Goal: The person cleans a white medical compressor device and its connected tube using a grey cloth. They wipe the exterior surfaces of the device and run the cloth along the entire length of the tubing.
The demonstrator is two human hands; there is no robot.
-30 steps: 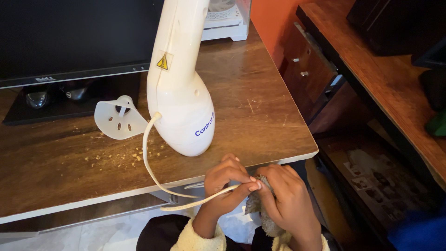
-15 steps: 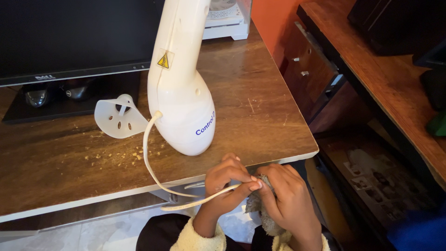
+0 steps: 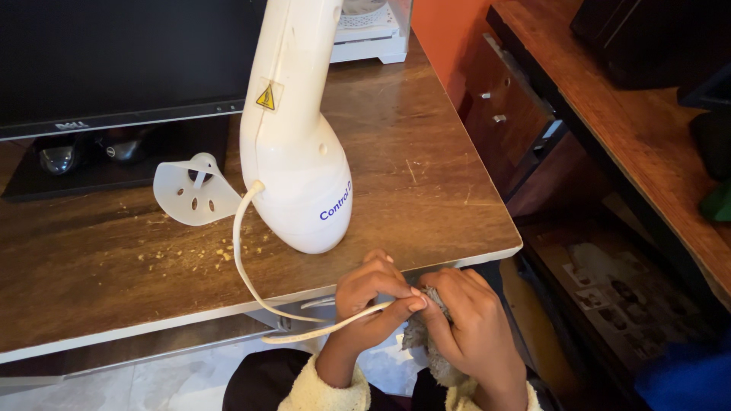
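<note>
White cord (image 3: 251, 281) is being pinched between the left hand's (image 3: 371, 301) thumb and fingertips, just off the desk's (image 3: 426, 190) front edge. The right hand (image 3: 468, 327) is closing around a grey cloth (image 3: 417, 332) and is pressing it against the cord right where the left fingers are gripping; both hands are clamped, touching each other. From there the cord is looping down below the desk edge and rising to the white appliance (image 3: 293, 144) lying on the wood. To wipe well, I judge the left hand should be keeping the cord taut while the cloth is sliding along it, wrapped fully round. Crumbs (image 3: 198, 255) are lying beside a white guard (image 3: 186, 194), near a dark monitor (image 3: 114, 61).
</note>
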